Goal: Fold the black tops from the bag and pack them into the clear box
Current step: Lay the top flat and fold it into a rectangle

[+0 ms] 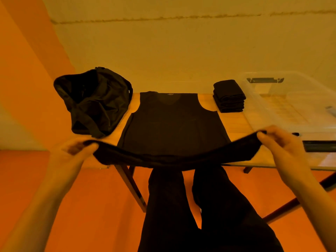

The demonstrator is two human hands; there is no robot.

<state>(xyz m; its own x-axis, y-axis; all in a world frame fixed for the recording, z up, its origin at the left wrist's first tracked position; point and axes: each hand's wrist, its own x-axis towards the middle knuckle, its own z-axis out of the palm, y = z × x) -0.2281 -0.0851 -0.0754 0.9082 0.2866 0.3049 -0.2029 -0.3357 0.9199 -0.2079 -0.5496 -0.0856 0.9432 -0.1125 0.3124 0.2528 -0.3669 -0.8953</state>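
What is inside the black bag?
The bag gapes open, showing only dark fabric. Its slumped sides hide anything left inside.

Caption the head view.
Left hand and right hand pinch the hem of the black top; bag and folded stack nearby.

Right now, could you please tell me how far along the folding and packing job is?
Done: a stack of folded tops sits beside the clear box. In hand: the left hand and right hand pinch the hem of a top spread flat. Left: fold it, check the bag, pack the stack.
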